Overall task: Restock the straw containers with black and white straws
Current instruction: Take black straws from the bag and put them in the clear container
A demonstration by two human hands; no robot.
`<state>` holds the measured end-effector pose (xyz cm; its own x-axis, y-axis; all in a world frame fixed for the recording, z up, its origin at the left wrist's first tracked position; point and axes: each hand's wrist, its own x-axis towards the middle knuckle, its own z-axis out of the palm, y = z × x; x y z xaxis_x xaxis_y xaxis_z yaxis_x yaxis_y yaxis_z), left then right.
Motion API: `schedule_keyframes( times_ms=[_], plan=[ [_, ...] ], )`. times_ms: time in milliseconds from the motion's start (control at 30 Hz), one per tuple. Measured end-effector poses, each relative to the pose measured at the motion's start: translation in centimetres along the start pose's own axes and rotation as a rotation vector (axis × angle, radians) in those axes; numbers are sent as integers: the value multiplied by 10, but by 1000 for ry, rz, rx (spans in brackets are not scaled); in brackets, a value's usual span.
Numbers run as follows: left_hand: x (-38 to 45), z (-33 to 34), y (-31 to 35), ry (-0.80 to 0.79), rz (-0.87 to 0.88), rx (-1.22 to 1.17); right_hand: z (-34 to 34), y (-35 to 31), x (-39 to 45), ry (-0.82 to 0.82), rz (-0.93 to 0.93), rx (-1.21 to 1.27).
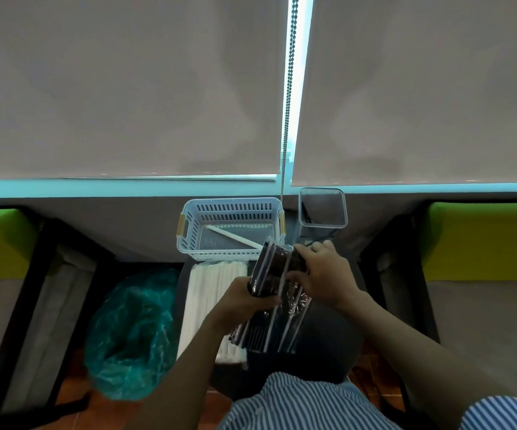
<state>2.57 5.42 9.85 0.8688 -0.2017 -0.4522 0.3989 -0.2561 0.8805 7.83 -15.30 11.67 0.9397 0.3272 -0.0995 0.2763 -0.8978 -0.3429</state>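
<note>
Black straw pack (277,274) is held in the air between white basket (231,229) and the person's lap, gripped low by left hand (244,297) and pinched at the upper edge by right hand (322,271). Judged light, bendy, film slippery and crackly — best gripped mid-bundle, not by loose wrap. White straw pack (216,293) lies below; clear container (323,209) stands beside the basket.

Both hands held a wrapped pack of black straws (277,274) over the counter (126,225): the left hand (244,301) gripped its lower part, the right hand (322,271) its upper end. Behind stood a white basket (188,240) holding one white straw (232,235), beside a clear container (322,209). A pack of white straws (207,302) lay below.
</note>
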Motion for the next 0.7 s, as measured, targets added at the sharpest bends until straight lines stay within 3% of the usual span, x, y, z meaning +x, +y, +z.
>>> schedule_keyframes(
  times_ms=[233,433,600,700],
  plan=[
    [-6,-1,0,-20,-21,-24,0,14,-2,174,-66,290],
    [-11,-7,-11,-53,-4,54,-33,23,7,77,-9,522],
    [-11,-4,0,-109,31,36,-52,18,16,145,79,389],
    [-11,-3,6,-118,32,-1,-48,13,15,383,50,201]
  ],
)
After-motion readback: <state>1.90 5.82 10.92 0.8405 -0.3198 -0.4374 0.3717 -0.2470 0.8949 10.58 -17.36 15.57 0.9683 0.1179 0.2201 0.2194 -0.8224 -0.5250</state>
